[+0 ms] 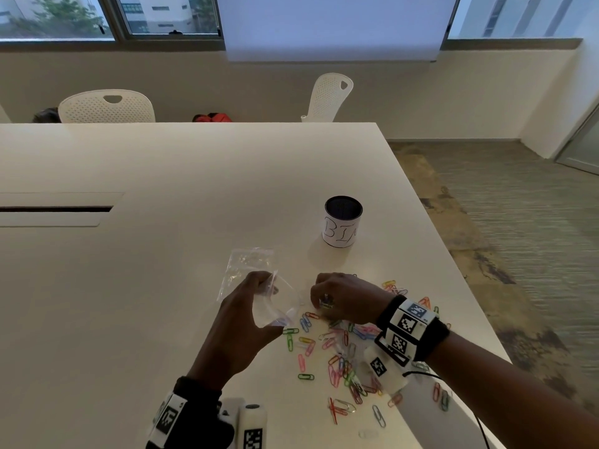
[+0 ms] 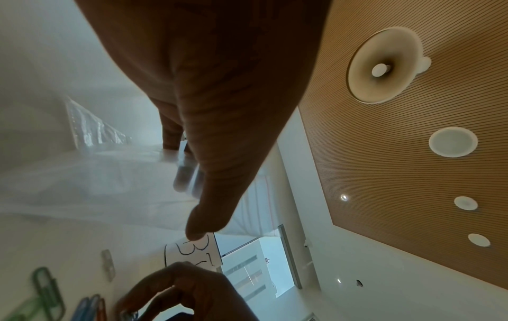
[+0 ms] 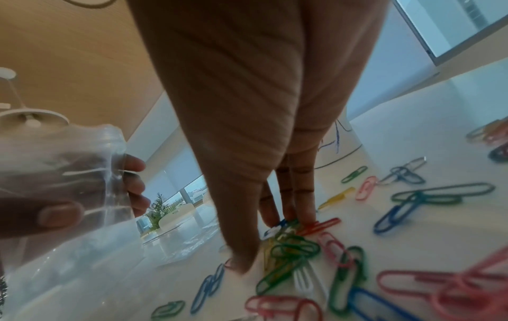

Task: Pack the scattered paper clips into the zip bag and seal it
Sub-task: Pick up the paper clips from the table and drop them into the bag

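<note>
A clear zip bag (image 1: pixel 278 306) is held by my left hand (image 1: pixel 259 303), which grips its mouth and keeps it gaping toward the right, just above the white table (image 1: pixel 162 286). More clear plastic (image 1: pixel 248 264) lies flat beyond that hand. Just right of the bag mouth, my right hand (image 1: pixel 324 303) pinches a small bunch of coloured paper clips (image 3: pixel 288 243) between thumb and fingertips, low on the table. Many loose paper clips (image 1: pixel 340 361) lie scattered under and around my right wrist. In the left wrist view, my thumb (image 2: pixel 214 195) presses the bag (image 2: pixel 110 178).
A white cup labelled BIN (image 1: pixel 343 223) stands behind the right hand. The table's right edge (image 1: pixel 453 264) runs close past the clips, with carpet beyond it. A cable slot (image 1: pixel 58 209) sits at the far left and white chairs (image 1: pixel 107 106) stand behind the table.
</note>
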`<state>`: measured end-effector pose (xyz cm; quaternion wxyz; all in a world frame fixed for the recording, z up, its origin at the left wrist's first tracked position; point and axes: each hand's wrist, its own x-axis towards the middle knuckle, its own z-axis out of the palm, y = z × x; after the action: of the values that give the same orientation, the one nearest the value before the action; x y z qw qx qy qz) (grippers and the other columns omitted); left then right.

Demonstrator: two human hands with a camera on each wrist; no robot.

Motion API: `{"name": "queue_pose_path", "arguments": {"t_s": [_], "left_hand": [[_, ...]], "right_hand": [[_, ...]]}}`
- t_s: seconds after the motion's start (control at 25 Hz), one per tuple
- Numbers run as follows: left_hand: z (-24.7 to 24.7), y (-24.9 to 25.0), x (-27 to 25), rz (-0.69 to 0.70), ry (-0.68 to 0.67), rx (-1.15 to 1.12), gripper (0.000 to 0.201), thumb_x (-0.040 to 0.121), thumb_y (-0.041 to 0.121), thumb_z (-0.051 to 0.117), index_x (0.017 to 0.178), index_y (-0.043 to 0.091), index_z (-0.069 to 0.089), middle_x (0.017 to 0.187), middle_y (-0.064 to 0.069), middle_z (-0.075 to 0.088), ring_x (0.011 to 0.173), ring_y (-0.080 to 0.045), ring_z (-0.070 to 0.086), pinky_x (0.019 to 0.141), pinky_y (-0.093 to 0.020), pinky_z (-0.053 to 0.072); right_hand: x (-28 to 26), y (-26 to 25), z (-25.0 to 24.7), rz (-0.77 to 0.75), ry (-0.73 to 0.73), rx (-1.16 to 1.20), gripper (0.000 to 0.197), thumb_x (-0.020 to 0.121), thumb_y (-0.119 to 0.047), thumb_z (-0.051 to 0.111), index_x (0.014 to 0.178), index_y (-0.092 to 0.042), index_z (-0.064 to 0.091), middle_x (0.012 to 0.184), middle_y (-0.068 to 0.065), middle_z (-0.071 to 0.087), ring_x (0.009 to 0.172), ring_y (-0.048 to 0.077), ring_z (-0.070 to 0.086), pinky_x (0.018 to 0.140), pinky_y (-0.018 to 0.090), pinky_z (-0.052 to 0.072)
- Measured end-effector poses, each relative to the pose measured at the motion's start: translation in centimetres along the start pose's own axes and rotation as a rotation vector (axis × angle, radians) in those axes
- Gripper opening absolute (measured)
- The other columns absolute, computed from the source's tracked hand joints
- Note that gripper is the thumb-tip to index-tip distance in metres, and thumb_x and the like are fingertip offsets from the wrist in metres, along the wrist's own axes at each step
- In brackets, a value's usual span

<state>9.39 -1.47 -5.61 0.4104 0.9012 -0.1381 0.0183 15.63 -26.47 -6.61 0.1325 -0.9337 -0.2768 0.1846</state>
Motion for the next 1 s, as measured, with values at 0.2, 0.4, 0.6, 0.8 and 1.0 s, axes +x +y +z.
{"name": "queue_pose_path", "arguments": {"t_s": [0.2, 0.4, 0.6, 0.8, 1.0], "left_hand": [[0.1, -0.1, 0.1, -0.016, 0.000, -0.014, 0.065, 0.072, 0.029, 0.093, 0.124, 0.030, 0.054, 0.113, 0.018, 0.067, 0.111, -0.001, 0.063, 0.083, -0.005, 0.041], [0.3, -0.2, 0.3, -0.020, 0.003, -0.036, 0.067, 0.071, 0.028, 0.093, 0.125, 0.030, 0.054, 0.114, 0.018, 0.067, 0.112, -0.002, 0.064, 0.086, -0.009, 0.043], [0.8, 0.0, 0.2, -0.026, -0.003, -0.049, 0.066, 0.070, 0.030, 0.094, 0.123, 0.031, 0.054, 0.112, 0.018, 0.068, 0.111, 0.000, 0.064, 0.084, -0.008, 0.044], [1.2, -0.1, 0.1, -0.026, -0.009, -0.046, 0.065, 0.070, 0.030, 0.094, 0.121, 0.034, 0.053, 0.111, 0.020, 0.066, 0.109, 0.000, 0.063, 0.082, -0.010, 0.047], [1.7, -0.5, 0.3, -0.010, -0.004, -0.041, 0.066, 0.070, 0.033, 0.095, 0.120, 0.034, 0.053, 0.112, 0.021, 0.066, 0.109, 0.001, 0.062, 0.084, -0.008, 0.046]], "right_hand": [[-1.2, 0.0, 0.3, -0.013, -0.065, -0.086, 0.054, 0.085, -0.039, 0.079, 0.134, -0.030, 0.058, 0.137, -0.001, 0.052, 0.119, 0.018, 0.054, 0.095, 0.037, 0.055], [-1.8, -0.1, 0.7, -0.047, 0.030, -0.045, 0.016, 0.097, -0.020, 0.067, 0.112, -0.017, 0.070, 0.122, 0.002, 0.062, 0.100, 0.015, 0.065, 0.083, 0.024, 0.058], [-1.5, -0.1, 1.1, -0.034, 0.112, -0.087, 0.012, 0.098, -0.009, 0.062, 0.097, -0.010, 0.073, 0.103, 0.005, 0.068, 0.083, 0.014, 0.066, 0.068, 0.018, 0.055], [-2.2, 1.0, -0.2, 0.086, 0.201, 0.220, 0.008, 0.090, -0.010, 0.076, 0.097, -0.010, 0.079, 0.096, 0.003, 0.077, 0.084, 0.013, 0.074, 0.083, 0.026, 0.063], [-4.0, -0.1, -2.1, 0.149, 0.364, 0.715, 0.009, 0.084, -0.008, 0.082, 0.093, -0.007, 0.080, 0.085, 0.008, 0.081, 0.080, 0.021, 0.079, 0.083, 0.032, 0.065]]}}
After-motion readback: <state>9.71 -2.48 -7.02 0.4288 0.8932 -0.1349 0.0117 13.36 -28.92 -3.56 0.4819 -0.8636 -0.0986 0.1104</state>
